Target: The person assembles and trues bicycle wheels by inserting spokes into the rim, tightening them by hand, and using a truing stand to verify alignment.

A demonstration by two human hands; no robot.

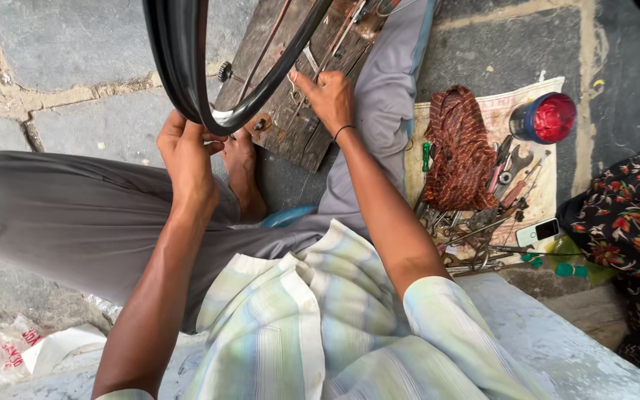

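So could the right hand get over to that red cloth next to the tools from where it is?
Probably yes. The right hand rests on the wooden board, fingers by the rim, and seems to hold nothing. The red cloth lies on that side, uncovered, with only the trouser leg between them.

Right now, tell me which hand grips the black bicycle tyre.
The left hand grips the black bicycle tyre at its lower edge; the right hand rests apart on the wooden board.

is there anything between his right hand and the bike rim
Nothing visible. The right hand rests on the wooden board with fingertips right beside the black bicycle rim, no object between them. The left hand already grips the rim's lower edge.
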